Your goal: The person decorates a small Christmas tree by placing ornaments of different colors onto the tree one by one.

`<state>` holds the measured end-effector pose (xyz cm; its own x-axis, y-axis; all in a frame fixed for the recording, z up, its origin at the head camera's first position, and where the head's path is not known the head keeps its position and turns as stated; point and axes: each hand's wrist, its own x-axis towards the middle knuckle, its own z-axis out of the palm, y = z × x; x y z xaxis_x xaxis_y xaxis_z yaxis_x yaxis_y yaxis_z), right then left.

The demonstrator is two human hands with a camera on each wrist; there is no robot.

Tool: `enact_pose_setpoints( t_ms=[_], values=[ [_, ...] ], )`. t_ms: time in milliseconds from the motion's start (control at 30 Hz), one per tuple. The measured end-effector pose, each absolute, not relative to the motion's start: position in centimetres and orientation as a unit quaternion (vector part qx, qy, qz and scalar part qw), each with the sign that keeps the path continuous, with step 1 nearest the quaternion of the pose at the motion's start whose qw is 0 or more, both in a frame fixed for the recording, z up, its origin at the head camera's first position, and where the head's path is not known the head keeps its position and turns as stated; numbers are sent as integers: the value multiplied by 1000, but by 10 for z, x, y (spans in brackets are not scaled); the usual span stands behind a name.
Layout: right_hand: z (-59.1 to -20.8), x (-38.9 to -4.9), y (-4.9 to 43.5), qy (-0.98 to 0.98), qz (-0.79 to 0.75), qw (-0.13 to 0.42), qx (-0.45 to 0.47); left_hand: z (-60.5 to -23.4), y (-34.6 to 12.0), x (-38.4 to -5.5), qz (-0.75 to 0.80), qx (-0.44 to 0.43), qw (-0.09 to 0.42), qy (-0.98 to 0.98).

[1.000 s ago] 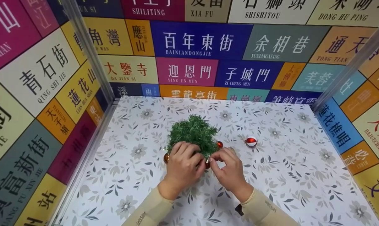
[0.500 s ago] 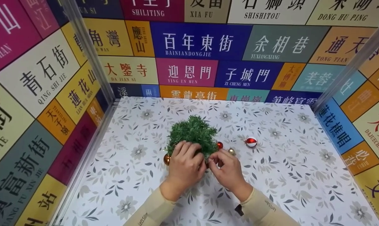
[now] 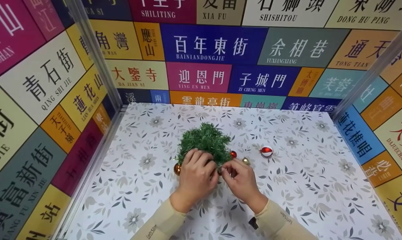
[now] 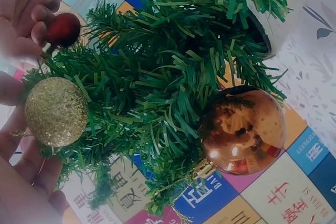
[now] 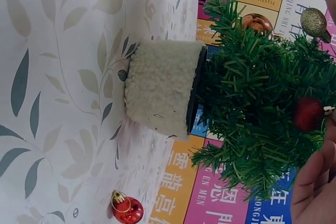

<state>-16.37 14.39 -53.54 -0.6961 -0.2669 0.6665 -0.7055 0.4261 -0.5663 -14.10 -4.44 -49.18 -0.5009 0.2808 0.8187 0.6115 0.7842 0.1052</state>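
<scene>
A small artificial Christmas tree [image 3: 206, 140] stands in a fleecy white pot [image 5: 163, 87]. My left hand [image 3: 199, 175] grips the tree's near side with curled fingers, beside a glittery gold bauble [image 4: 56, 112]. My right hand [image 3: 241, 180] pinches the gold cap of a dark red bauble [image 5: 308, 114], which lies against the branches; the exact hold of the fingertips is partly hidden. A shiny copper bauble [image 4: 244, 129] hangs from the tree's left side. In the head view, most of the dark red bauble is covered by my hands.
On the floral tabletop [image 3: 147, 200], a red-and-white bauble [image 3: 266, 151] lies right of the tree. Closer in are a small red bauble [image 3: 233, 154] and a small gold ball [image 3: 245, 161]. Walls printed with signs [image 3: 214, 43] enclose the table on three sides.
My right hand has shifted slightly, and the small gold ball now shows beyond its fingers. The dark red bauble has become more hidden in the head view. The left hand barely moved.
</scene>
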Motion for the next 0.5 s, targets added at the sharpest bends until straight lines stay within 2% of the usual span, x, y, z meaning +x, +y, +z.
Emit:
enact_pose_setpoints(
  t_ms=[300,500],
  values=[
    [-519,-160,138,-787,496,232,285,-490,-42,-140,-199,-241,418,-853],
    [-504,-153,132,-781,495,241,295,-489,-41,-139,-201,-240,407,-858]
  ],
)
